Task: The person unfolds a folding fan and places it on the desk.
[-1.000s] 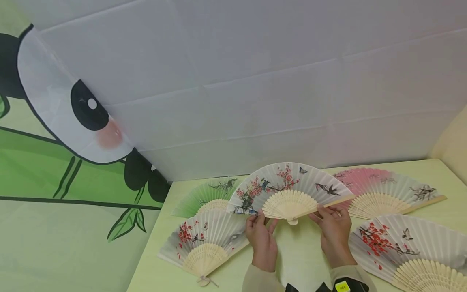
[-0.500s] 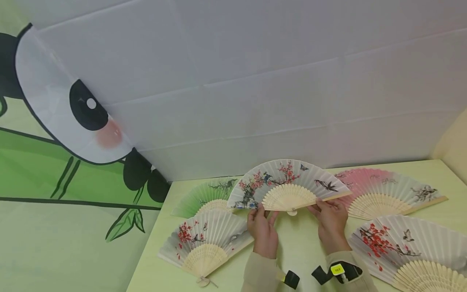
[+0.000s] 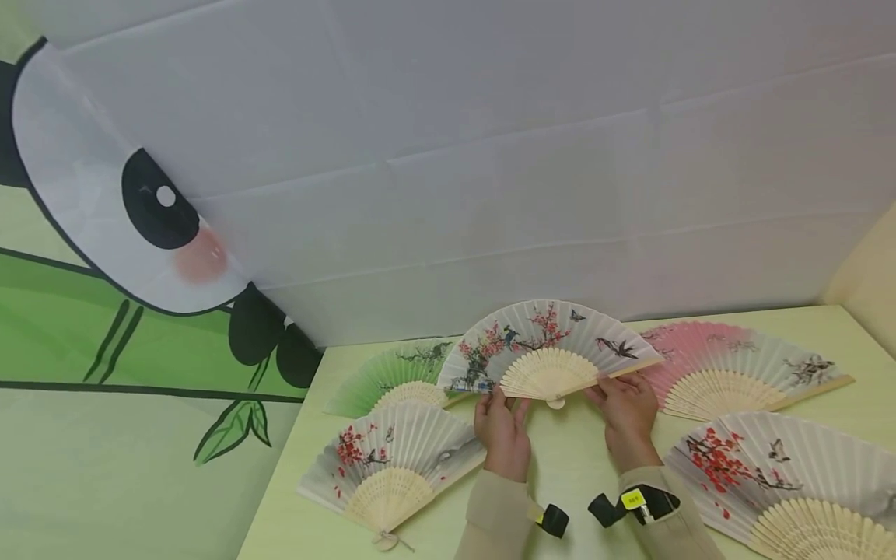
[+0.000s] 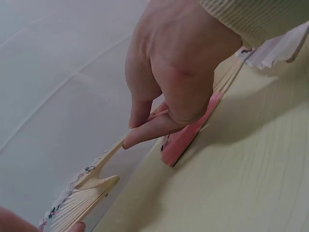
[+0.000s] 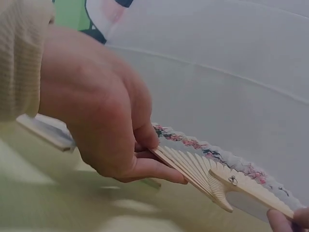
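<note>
A white folding fan (image 3: pixel 490 342) with pink blossoms, blue birds and a dark swallow is spread wide, raised over the far part of the table. My left hand (image 3: pixel 504 439) pinches its left end guard between thumb and fingers. At the other guard, my right hand (image 3: pixel 628 416) grips the wood the same way. The pale slatted ribs (image 3: pixel 549 372) meet at a rounded pivot between both hands. In the left wrist view, the right hand (image 4: pixel 169 72) holds the guard's edge; the right wrist view shows the left hand (image 5: pixel 106 106) pinching the opposite guard, a metal ring (image 5: pixel 232 180) at the pivot.
Other open fans lie on the pale yellow table (image 3: pixel 567 482): a green one (image 3: pixel 378 377) and a white one (image 3: pixel 378 443) at left, a pink one (image 3: pixel 721 350) and a white one (image 3: pixel 791 459) at right. A grey-white cloth wall (image 3: pixel 490 194) stands behind.
Both hands have moved the held fan slightly up and away from the body, more of the forearms showing. Its right end has shifted a little left. The fans on the table stay put.
</note>
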The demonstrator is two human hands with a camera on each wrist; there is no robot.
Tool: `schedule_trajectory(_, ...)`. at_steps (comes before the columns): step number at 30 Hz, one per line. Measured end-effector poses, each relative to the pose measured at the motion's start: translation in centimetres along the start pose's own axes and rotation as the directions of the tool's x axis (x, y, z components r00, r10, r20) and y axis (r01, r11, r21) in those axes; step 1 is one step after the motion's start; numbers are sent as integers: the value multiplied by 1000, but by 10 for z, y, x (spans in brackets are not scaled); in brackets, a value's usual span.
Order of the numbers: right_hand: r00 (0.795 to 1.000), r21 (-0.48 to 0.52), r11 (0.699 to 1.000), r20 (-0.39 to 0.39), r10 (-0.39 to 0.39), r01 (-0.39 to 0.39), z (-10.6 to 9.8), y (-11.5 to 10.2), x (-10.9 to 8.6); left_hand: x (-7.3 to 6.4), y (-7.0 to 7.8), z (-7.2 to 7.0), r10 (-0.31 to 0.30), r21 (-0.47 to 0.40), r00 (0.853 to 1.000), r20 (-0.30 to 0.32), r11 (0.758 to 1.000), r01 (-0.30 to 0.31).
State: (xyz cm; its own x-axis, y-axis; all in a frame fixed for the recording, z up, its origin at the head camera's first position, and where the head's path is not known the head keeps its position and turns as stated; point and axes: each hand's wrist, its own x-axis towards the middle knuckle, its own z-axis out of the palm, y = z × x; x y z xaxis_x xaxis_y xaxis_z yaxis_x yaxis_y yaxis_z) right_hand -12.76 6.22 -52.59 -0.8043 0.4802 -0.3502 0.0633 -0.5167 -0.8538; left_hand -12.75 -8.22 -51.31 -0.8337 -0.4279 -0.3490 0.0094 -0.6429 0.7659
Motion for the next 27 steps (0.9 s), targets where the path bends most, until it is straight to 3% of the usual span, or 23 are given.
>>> schedule_trajectory(10,999,-20,1000,40,-13,14,-9,6,0,-7,-3,-2,-68,145,998,7,987,66)
schedule_trajectory(19,997,-106,994,75,-18,26,-10,6,-2,-18,2,-1,-140,169,986,90,978,123)
schedule_trajectory(27,990,-284,959,136,40,0,-17,2,-7,-28,6,4,-104,164,988,111,983,85)
